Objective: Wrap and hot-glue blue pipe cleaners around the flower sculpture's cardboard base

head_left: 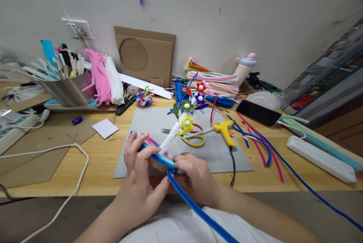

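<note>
Both hands hold a round base [157,157] edged in blue, with pink and white fuzzy strips on top, tilted above the table's front edge. A white wrapped stem [171,135] rises from it, bearing red, purple, green and yellow flowers [187,106]. My left hand [144,178] is curled round the base's left side, fingertips on the top rim and thumb near the front. My right hand [195,177] grips the right edge with bent fingers, partly hidden. A blue fuzzy strip [195,207] runs from the rim between the hands down to the lower right.
On the grey cutting mat [227,160] are yellow-handled scissors [194,143] and a yellow glue gun [225,131]. A phone [258,113] and a white power strip [320,158] lie right. Behind stand fuzzy-stick bundles [212,80], cardboard [159,54] and a metal container [66,90].
</note>
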### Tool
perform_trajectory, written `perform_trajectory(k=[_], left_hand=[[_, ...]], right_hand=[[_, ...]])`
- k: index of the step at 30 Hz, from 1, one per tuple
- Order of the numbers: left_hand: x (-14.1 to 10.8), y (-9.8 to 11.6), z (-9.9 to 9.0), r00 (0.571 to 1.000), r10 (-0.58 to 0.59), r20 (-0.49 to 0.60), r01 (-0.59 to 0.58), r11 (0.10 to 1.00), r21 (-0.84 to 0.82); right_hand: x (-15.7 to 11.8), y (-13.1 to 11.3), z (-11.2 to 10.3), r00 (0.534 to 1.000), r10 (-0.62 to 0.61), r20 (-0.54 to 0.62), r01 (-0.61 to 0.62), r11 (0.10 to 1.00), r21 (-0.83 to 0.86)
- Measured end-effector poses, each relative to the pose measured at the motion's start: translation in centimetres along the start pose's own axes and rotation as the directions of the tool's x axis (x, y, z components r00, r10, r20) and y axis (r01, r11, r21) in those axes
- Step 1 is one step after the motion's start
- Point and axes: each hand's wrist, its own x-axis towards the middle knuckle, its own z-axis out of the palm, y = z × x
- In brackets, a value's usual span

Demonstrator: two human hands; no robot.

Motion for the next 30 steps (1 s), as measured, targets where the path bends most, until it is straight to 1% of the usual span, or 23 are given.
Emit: perform_trajectory(k=[8, 13, 20, 26, 28, 30], left_hand=[[0.0, 0.0, -0.2, 0.999, 0.006, -0.032, -0.007, 1.000, -0.018], [0.2, 0.1, 0.1, 0.998, -0.002, -0.059, 0.000, 0.999, -0.032], [0.1, 0.2, 0.6, 0.993, -0.022, -0.120, 0.021, 1.000, -0.010], [-0.2, 0.1, 0.6, 0.993, -0.011, -0.114, 0.010, 1.000, -0.010], [-0.3, 0.1, 0.6, 0.992, -0.024, -0.125, 0.024, 1.000, -0.005], [-0.3, 0.1, 0.9, 0.985, -0.060, -0.163, 0.062, 0.998, 0.006]], right_hand=[[0.9, -0.4, -0.5, 0.998, -0.058, -0.029, 0.057, 0.998, -0.021], [0.6, -0.3, -0.3, 0.998, -0.054, -0.019, 0.053, 0.998, -0.027], [0.8, -0.5, -0.4, 0.998, -0.056, -0.019, 0.056, 0.998, -0.024], [0.7, -0.5, -0.3, 0.999, -0.043, -0.009, 0.042, 0.999, -0.020], [0.6, -0.4, -0.2, 0.999, -0.040, -0.005, 0.040, 0.999, -0.017], [0.5, -0.3, -0.2, 0.999, -0.039, -0.004, 0.039, 0.999, -0.015]])
